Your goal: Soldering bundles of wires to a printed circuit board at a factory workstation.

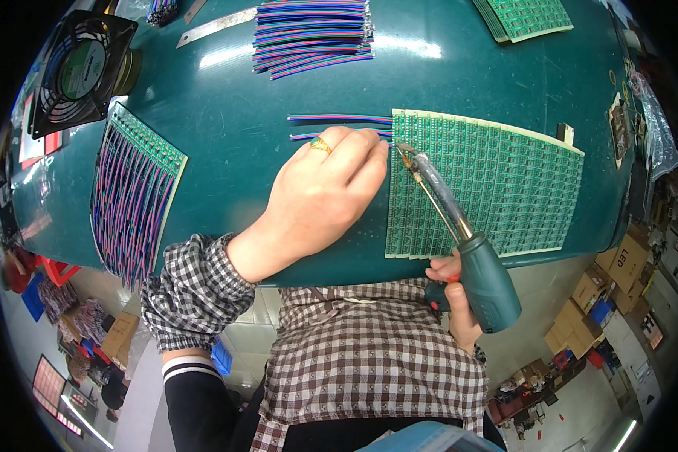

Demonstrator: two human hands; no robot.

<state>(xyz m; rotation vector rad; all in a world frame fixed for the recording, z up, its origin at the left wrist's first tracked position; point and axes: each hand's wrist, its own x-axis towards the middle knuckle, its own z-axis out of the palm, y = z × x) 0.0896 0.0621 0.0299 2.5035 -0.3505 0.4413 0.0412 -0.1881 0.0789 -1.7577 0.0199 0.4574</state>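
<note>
My left hand [316, 197], a ring on one finger, is closed in a pinch at the left edge of a large green circuit board panel [490, 181]. It seems to hold a short multicoloured ribbon wire, mostly hidden under the fingers. Two more ribbon wires [331, 117] run left from the panel's upper left edge. My right hand [463, 313] grips a soldering gun [490, 282] with a dark green handle. Its tip is at the panel's left edge, just right of my left fingertips. A thin tube runs alongside the barrel. The handle hides part of my right hand.
A bundle of ribbon wires [313, 34] lies at the back beside a metal ruler [217, 28]. At the left are a black fan [79, 68] and a board with wires attached [139, 196]. More green panels [527, 16] are stacked at the far right. The green table [226, 113] ends before my checked apron.
</note>
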